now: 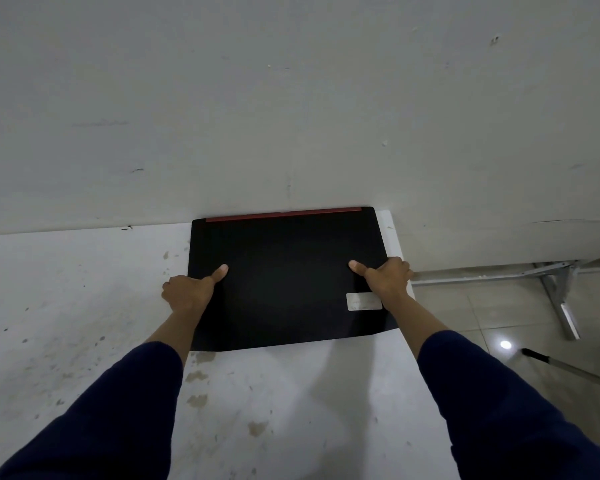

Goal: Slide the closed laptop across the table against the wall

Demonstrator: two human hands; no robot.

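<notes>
The closed laptop (288, 278) is lying flat on the white desk (84, 306), near the desk's right edge, with its red-trimmed hinge edge (284, 214) sitting at the foot of the wall (291, 116). No gap is showing between that edge and the wall, so the laptop is appearing to touch it, though the dim light is making a hairline gap hard to rule out.

The left hand (187, 289) is gripping the laptop's left side and the right hand (387, 277) is gripping its right side. Each hand is pinching the lid: the thumb is pressing down flat on top while the other fingers are curling around the side edge, out of sight. Holding at 2 opposite sides is likely keeping the push even, so the laptop is travelling square to the wall rather than twisting. The thumbs on top are probably adding downward pressure to keep it flat on the desk.

A pale sticker (363, 301) is sitting on the lid just beside the right wrist. Judging from the placement, the slide is essentially finished, and what is remaining is letting go.
</notes>
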